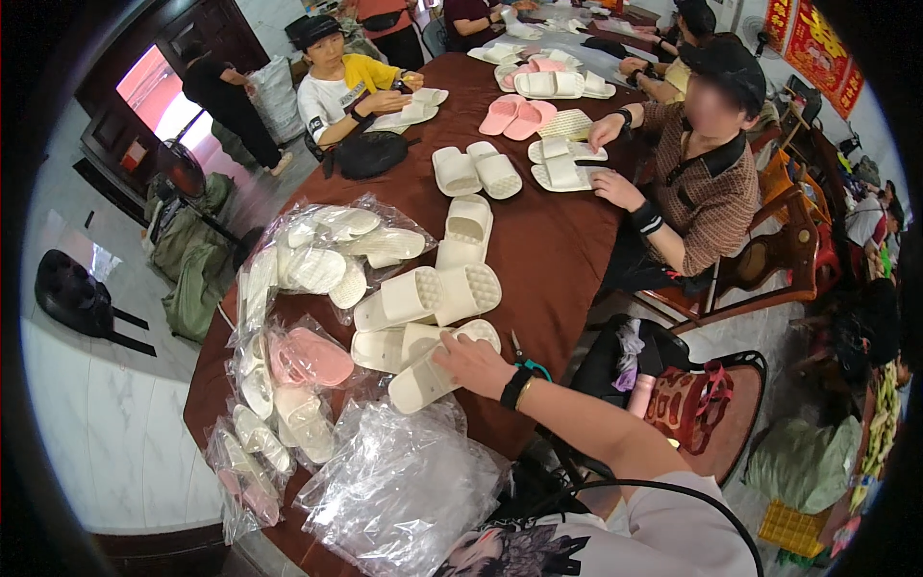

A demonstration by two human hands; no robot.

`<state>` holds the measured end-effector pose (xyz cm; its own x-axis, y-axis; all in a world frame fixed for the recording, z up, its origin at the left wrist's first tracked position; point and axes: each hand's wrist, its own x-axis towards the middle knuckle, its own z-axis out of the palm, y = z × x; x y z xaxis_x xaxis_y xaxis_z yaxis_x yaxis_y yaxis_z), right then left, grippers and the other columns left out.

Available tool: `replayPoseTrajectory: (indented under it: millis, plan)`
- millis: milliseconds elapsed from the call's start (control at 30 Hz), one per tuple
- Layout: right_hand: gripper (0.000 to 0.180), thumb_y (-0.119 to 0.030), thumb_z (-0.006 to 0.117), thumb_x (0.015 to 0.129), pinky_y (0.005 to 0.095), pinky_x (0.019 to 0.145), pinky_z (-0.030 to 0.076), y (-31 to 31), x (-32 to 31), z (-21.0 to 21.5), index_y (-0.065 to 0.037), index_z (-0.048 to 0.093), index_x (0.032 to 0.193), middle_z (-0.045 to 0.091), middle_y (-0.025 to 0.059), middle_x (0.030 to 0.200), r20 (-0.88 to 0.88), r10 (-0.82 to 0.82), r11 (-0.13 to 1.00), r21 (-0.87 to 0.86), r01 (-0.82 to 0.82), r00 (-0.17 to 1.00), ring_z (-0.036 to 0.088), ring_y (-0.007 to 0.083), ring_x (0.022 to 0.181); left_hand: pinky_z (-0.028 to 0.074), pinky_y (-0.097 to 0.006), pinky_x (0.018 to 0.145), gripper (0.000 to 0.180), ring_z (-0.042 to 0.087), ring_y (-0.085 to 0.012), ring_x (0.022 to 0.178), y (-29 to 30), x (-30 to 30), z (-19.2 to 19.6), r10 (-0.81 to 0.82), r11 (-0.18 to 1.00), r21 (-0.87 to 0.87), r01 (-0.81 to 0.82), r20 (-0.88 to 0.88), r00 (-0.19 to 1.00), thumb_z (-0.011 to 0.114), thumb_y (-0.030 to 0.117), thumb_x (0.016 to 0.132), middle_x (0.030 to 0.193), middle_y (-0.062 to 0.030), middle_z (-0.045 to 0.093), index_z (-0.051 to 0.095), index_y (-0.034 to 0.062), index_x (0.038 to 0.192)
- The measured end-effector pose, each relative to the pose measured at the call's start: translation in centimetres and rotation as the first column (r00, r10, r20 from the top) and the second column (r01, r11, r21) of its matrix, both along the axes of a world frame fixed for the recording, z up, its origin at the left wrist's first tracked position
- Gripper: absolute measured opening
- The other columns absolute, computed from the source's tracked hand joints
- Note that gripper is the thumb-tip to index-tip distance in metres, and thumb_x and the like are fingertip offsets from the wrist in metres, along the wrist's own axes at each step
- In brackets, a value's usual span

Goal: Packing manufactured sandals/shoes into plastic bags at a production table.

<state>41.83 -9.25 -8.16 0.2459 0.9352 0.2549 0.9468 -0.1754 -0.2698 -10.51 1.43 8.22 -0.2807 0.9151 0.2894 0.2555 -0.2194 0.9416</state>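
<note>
My right hand (471, 363), with a black band at the wrist, reaches over the brown-covered table. Its fingers grip the side of a cream slide slipper (420, 387), one of a pair lying by the front edge. Just beyond lie more cream slippers (468, 292) in a line leading away across the cloth. A pair of scissors (532, 366) with teal handles lies right beside my wrist, partly hidden by it. Left of the slippers, a pink slipper (311, 357) lies in clear plastic. Nearest me is a heap of clear plastic bags (394, 490). My left hand is not visible.
Bagged cream slippers (327, 250) pile along the table's left edge. A person on the right handles white slippers (565, 163); another across the table holds a pair. Pink slippers (517, 116) and a black bag (373, 154) lie farther off. A wooden chair (740, 255) stands at right.
</note>
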Motion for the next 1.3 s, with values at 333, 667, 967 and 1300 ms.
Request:
replayPoseTrajectory:
  millis: [333, 667, 967, 1300]
  plan:
    - [0.021, -0.013, 0.058, 0.079, 0.0358, 0.061, 0.052, 4.0, 1.1, -1.0, -0.002, 0.058, 0.097, 0.054, 0.0130, 0.086, 0.152, 0.057, 0.988, -0.153, -0.033, 0.987, 0.060, 0.0244, 0.072, 0.052, -0.038, 0.073, 0.025, 0.059, -0.0235, 0.088, -4.0, -0.9, -1.4, 0.198, 0.970, -0.124, -0.207, -0.085, 0.977, 0.062, 0.020, 0.092, 0.101, -0.0148, 0.062, 0.060, -0.0016, 0.104]
    - [0.028, -0.012, 0.050, 0.086, 0.0404, 0.062, 0.053, 7.1, 5.7, -0.7, 0.000, 0.054, 0.110, 0.063, 0.0175, 0.086, 0.040, -0.133, 0.961, -0.240, 0.139, 0.990, 0.064, 0.0305, 0.077, 0.046, -0.032, 0.061, 0.031, 0.057, -0.0195, 0.072, 0.4, 2.9, -3.1, -0.014, 1.000, -0.002, 0.015, -0.446, 0.895, 0.061, 0.028, 0.092, 0.094, -0.0107, 0.062, 0.061, 0.0021, 0.110]
    - [0.025, -0.016, 0.056, 0.085, 0.0478, 0.056, 0.057, 8.3, 2.0, -8.5, -0.010, 0.065, 0.107, 0.070, 0.0109, 0.097, 0.013, 0.069, 0.938, -0.341, -0.060, 0.998, 0.069, 0.0287, 0.088, 0.025, -0.019, 0.049, 0.010, 0.032, -0.0018, 0.059, 5.1, 7.7, 1.3, -0.376, 0.917, -0.223, 0.332, -0.199, 0.905, 0.048, 0.013, 0.099, 0.077, 0.0041, 0.043, 0.052, 0.0044, 0.099]
    - [0.013, -0.015, 0.061, 0.076, 0.0399, 0.064, 0.056, 9.7, 5.2, -0.4, -0.008, 0.072, 0.079, 0.070, 0.0114, 0.082, 0.344, 0.064, 0.801, -0.577, 0.157, 0.937, 0.069, 0.0276, 0.078, 0.026, -0.018, 0.048, 0.009, 0.034, -0.0005, 0.057, 5.8, 13.0, -3.4, -0.621, 0.754, -0.366, 0.545, -0.128, 0.773, 0.055, 0.013, 0.095, 0.070, 0.0090, 0.042, 0.058, 0.0078, 0.102]
